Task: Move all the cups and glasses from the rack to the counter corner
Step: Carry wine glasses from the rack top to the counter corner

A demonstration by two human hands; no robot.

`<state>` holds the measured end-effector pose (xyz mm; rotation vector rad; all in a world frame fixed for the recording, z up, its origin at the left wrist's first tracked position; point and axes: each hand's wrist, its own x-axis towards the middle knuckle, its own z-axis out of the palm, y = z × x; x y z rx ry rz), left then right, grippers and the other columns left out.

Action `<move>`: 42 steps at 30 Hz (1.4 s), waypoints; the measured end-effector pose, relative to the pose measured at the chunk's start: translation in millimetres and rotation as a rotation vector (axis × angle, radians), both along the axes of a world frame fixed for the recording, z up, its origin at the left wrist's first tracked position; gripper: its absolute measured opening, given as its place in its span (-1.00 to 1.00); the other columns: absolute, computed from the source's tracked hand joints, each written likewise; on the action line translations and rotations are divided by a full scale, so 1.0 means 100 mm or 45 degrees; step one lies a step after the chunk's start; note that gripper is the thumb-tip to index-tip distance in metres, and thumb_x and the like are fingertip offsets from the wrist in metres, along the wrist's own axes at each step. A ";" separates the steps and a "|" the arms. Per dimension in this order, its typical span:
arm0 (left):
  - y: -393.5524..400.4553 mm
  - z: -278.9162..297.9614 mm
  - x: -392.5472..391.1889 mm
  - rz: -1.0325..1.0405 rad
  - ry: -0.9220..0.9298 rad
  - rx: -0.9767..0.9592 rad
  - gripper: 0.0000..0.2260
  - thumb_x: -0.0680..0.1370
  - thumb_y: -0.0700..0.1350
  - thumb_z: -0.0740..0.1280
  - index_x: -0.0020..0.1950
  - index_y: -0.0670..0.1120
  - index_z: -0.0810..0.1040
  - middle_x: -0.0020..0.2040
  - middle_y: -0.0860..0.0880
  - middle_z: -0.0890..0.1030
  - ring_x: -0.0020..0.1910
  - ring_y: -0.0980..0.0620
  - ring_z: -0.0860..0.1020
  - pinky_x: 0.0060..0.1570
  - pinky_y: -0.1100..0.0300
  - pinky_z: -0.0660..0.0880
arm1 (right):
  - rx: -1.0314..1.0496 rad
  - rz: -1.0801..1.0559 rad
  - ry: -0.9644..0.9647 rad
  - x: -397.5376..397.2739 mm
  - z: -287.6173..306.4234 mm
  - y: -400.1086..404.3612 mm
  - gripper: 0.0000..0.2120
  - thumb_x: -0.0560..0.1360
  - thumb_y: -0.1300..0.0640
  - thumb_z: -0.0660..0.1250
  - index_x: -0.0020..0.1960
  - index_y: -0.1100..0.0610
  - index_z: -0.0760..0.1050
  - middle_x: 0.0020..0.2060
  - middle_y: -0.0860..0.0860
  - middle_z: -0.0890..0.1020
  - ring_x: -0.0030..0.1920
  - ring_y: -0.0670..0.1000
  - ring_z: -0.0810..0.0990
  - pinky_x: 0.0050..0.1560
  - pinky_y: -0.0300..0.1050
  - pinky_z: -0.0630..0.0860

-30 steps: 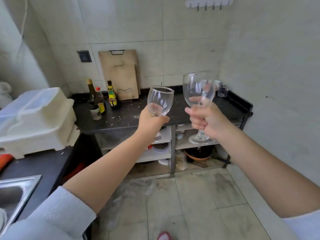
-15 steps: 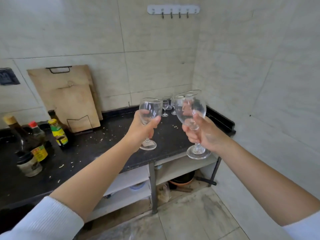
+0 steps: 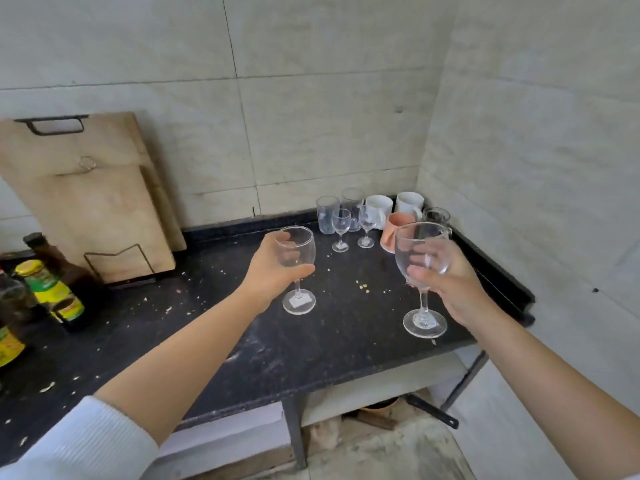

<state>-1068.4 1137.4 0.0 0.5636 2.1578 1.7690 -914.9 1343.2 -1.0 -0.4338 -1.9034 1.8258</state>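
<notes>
The left hand (image 3: pixel 268 271) holds a small wine glass (image 3: pixel 296 268) in the middle of the frame, with its fingers (image 3: pixel 301 270) curled round the bowl. The right hand (image 3: pixel 446 282) holds a big wine glass (image 3: pixel 423 278) a little to the right, with its fingers (image 3: pixel 420 273) wrapped round the bottom of the bowl and the top of the stem. Both glasses are upright and seem to hang just above the black tabletop (image 3: pixel 242 341), not yet set down, though it is hard to be sure. These glasses look thin and light, and they would break easily if they bumped each other or hit the hard top. The stems are skinny and the glass is smooth, so it could slip. Holding the bowl low, near the stem, looks like a safe way to carry them. In the corner, at the upper right of the tabletop, there are already two tall glasses (image 3: pixel 327 214), two tiny stem glasses (image 3: pixel 341 228), two white mugs (image 3: pixel 379 209), a pink cup (image 3: pixel 396 232) and one more clear glass (image 3: pixel 436 214). They stand close together, so the new ones should go down softly in a free spot just beside them, foot first and flat.
</notes>
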 end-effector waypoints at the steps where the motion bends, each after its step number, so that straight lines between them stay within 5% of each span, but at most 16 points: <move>1: 0.12 -0.02 -0.10 0.059 0.013 -0.043 -0.40 0.35 -0.33 0.46 0.33 -0.17 0.30 -0.04 0.01 0.50 -0.04 0.04 0.50 -0.22 0.28 0.47 | 0.059 -0.042 -0.017 -0.10 -0.04 0.15 -0.55 0.31 0.45 0.40 -0.11 -0.07 0.40 -0.04 -0.09 0.52 0.07 0.05 0.53 0.03 0.00 0.49; 6: 0.79 -0.21 -0.60 0.208 0.141 -0.340 -0.37 0.29 -0.21 0.53 0.29 -0.16 0.36 0.03 -0.03 0.45 0.01 0.01 0.47 -0.07 0.18 0.37 | 0.166 -0.163 -0.093 -0.62 -0.25 0.90 -0.38 0.24 0.41 0.48 -0.03 -0.21 0.33 -0.05 -0.24 0.50 -0.03 -0.26 0.50 -0.10 -0.31 0.41; 13: 1.57 -0.55 -1.09 0.000 0.165 -0.555 -0.29 0.29 -0.19 0.53 0.36 -0.10 0.28 0.03 0.00 0.43 -0.01 0.03 0.45 -0.05 0.18 0.42 | 0.340 -0.401 -0.397 -0.90 -0.58 1.78 -0.23 0.16 0.33 0.56 0.29 0.15 0.31 0.06 -0.03 0.45 0.07 -0.01 0.47 0.03 -0.14 0.38; 17: 2.02 -0.77 -1.30 -0.166 0.135 -0.594 -0.35 0.30 -0.20 0.51 0.32 -0.13 0.29 0.12 -0.07 0.49 0.01 0.01 0.48 -0.07 0.18 0.42 | 0.386 -0.477 -0.581 -0.93 -0.75 2.07 -0.24 0.15 0.26 0.58 0.25 0.13 0.30 0.06 -0.02 0.45 0.00 0.01 0.49 -0.14 -0.25 0.39; 23: 2.59 -1.08 -1.52 -0.406 0.243 -0.776 -0.40 0.32 -0.20 0.46 0.29 -0.13 0.28 0.22 -0.11 0.50 0.13 -0.06 0.51 0.04 0.13 0.44 | 0.425 -0.527 -0.621 -1.13 -0.83 2.40 -0.14 0.18 0.27 0.56 0.35 0.04 0.21 0.10 0.02 0.46 -0.03 0.01 0.51 0.00 -0.12 0.41; 31: 2.97 -1.25 -1.74 -0.394 0.245 -0.884 -0.39 0.29 -0.22 0.43 0.27 -0.11 0.26 0.22 -0.11 0.49 0.14 -0.11 0.52 0.08 0.05 0.50 | 0.521 -0.441 -0.703 -1.41 -0.94 2.70 -0.19 0.19 0.28 0.56 0.34 0.14 0.26 0.24 0.14 0.46 0.08 -0.04 0.43 0.03 -0.18 0.36; 36: 3.08 -1.31 -1.76 -0.329 0.215 -0.932 -0.36 0.28 -0.25 0.42 0.30 -0.11 0.24 0.23 -0.11 0.49 0.12 -0.11 0.54 0.05 0.02 0.53 | 0.557 -0.376 -0.722 -1.71 -1.06 2.89 -0.18 0.18 0.25 0.57 0.34 0.13 0.26 0.30 0.12 0.45 0.27 0.11 0.46 0.19 -0.09 0.42; 42: 3.16 -1.37 -1.78 -0.249 0.158 -0.976 -0.38 0.30 -0.26 0.43 0.28 -0.15 0.24 0.20 -0.12 0.50 0.10 -0.11 0.54 0.05 0.05 0.52 | 0.670 -0.357 -0.725 -1.87 -1.27 3.06 -0.19 0.11 0.17 0.61 0.29 0.13 0.34 0.20 0.11 0.53 0.21 0.09 0.48 0.05 -0.22 0.39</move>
